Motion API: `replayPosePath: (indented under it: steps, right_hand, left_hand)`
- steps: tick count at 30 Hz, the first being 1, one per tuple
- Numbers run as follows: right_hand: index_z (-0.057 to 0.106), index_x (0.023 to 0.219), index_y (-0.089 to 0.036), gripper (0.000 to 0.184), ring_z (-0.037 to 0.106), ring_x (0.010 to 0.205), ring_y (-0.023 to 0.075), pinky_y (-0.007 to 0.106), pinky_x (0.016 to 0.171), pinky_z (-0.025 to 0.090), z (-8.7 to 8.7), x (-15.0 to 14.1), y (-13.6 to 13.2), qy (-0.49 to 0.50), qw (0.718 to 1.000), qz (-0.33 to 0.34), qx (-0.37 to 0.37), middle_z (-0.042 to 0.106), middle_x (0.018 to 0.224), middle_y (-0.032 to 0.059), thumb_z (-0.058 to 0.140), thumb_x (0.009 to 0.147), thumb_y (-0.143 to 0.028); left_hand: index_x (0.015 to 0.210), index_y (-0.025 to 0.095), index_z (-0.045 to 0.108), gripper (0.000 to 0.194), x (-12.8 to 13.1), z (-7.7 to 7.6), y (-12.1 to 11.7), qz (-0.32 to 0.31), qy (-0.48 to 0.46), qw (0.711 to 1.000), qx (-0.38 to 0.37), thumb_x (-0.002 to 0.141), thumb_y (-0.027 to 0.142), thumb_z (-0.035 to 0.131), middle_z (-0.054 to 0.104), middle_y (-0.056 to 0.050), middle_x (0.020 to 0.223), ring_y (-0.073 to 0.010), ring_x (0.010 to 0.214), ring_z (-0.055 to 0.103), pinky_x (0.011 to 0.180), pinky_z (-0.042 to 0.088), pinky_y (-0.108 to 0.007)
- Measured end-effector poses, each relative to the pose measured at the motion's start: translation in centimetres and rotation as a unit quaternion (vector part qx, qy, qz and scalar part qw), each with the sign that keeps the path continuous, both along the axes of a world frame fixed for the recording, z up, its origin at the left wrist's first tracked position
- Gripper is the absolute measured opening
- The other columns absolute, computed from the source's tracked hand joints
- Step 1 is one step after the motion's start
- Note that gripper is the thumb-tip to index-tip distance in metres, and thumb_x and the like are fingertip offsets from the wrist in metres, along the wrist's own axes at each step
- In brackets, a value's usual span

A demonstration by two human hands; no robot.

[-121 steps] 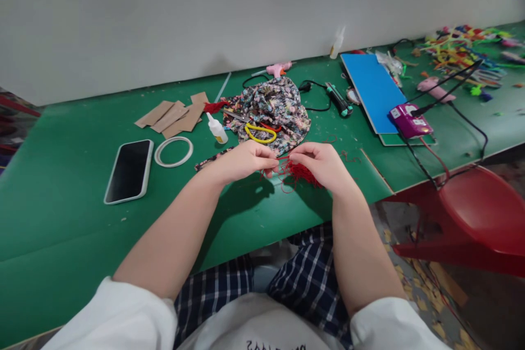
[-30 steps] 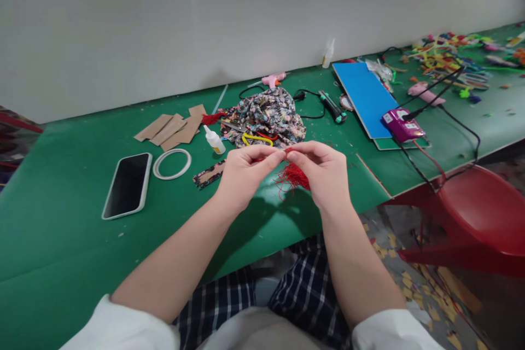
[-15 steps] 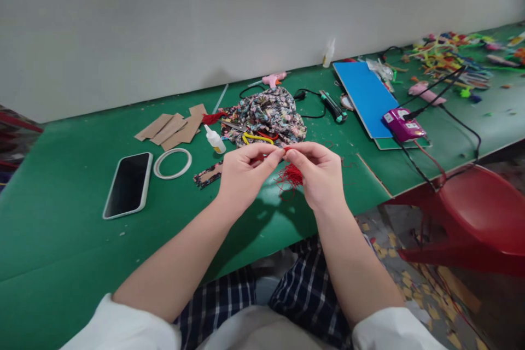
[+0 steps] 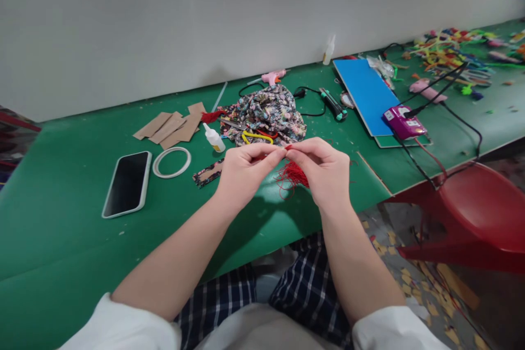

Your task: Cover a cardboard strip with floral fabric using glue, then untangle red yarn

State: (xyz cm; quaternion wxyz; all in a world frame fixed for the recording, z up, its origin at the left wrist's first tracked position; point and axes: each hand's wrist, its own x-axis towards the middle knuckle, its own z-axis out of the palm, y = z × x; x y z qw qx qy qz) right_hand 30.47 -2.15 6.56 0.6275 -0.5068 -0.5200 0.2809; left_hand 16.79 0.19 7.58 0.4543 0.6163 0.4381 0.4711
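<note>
The left hand (image 4: 241,172) and right hand (image 4: 324,172) meet fingertip to fingertip above the desk (image 4: 61,240), both pinched on the top of a red tassel (image 4: 292,176), so its loose threads hang free below the fingers, clear of the floral fabric (image 4: 268,112) behind.

Left hand (image 4: 241,172) and right hand (image 4: 324,172) pinch a red thread tassel (image 4: 292,175) above the green table (image 4: 61,229).

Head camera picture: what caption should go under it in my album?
Both hands, left hand and right hand, pinch a bundle of red thread above a green table beside floral fabric.
</note>
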Motion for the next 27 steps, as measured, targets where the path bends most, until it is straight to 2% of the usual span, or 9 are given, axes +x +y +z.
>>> replayPosePath:
  steps: [4, 11, 17, 21, 27]
  right_hand:
    - [0.071, 0.073, -0.026, 0.005, 0.064, 0.074, 0.0123, 0.029, 0.072, 0.052, -0.27, 0.03, 0.11, 0.025, 0.999, 0.031, -0.021, 0.070, 0.076, -0.0032, 0.071, 0.070, -0.022]
    - [0.070, 0.070, -0.025, 0.007, 0.066, 0.071, 0.0115, 0.027, 0.068, 0.055, -0.53, -0.50, 0.35, 0.164, 0.981, 0.085, -0.050, 0.071, 0.073, -0.0039, 0.073, 0.065, -0.021]
    - [0.070, 0.070, -0.025, 0.010, 0.065, 0.066, 0.0092, 0.024, 0.066, 0.055, -0.89, -0.75, 0.50, 0.224, 0.969, 0.093, -0.040, 0.071, 0.071, -0.0044, 0.076, 0.063, -0.024]
    - [0.070, 0.072, -0.024, 0.009, 0.064, 0.066, 0.0094, 0.024, 0.066, 0.055, -0.97, -0.65, 0.52, 0.209, 0.974, 0.077, -0.036, 0.071, 0.072, -0.0038, 0.075, 0.065, -0.024]
    - [0.069, 0.073, -0.024, 0.005, 0.063, 0.065, 0.0096, 0.024, 0.063, 0.053, -0.92, -0.52, 0.26, 0.131, 0.990, 0.038, -0.021, 0.069, 0.072, -0.0039, 0.072, 0.069, -0.025]
  left_hand:
    - [0.070, 0.016, 0.069, 0.015, -0.01, 0.05, 0.13, -0.021, -0.013, 1.000, -0.013, 0.072, 0.031, 0.068, 0.062, 0.001, 0.061, -0.0063, 0.050, 0.047, 0.046, 0.038, -0.018]
    - [0.068, 0.015, 0.066, 0.014, 0.02, 0.06, 0.15, -0.024, -0.026, 0.999, -0.006, 0.072, 0.028, 0.066, 0.059, 0.002, 0.058, -0.0036, 0.044, 0.040, 0.042, 0.033, -0.016]
    - [0.069, 0.015, 0.069, 0.008, 0.11, 0.00, -0.07, 0.017, 0.019, 0.998, 0.066, 0.072, 0.022, 0.065, 0.065, 0.002, 0.061, -0.0054, 0.050, 0.050, 0.045, 0.039, -0.015]
    - [0.072, 0.016, 0.071, 0.008, 0.10, -0.15, -0.08, 0.027, 0.022, 0.996, 0.086, 0.073, 0.022, 0.066, 0.068, 0.001, 0.065, -0.0068, 0.055, 0.056, 0.050, 0.043, -0.015]
    - [0.074, 0.019, 0.073, 0.012, 0.15, -0.45, 0.00, 0.049, -0.052, 0.997, 0.039, 0.073, 0.030, 0.070, 0.069, 0.001, 0.065, -0.0081, 0.057, 0.057, 0.053, 0.045, -0.017]
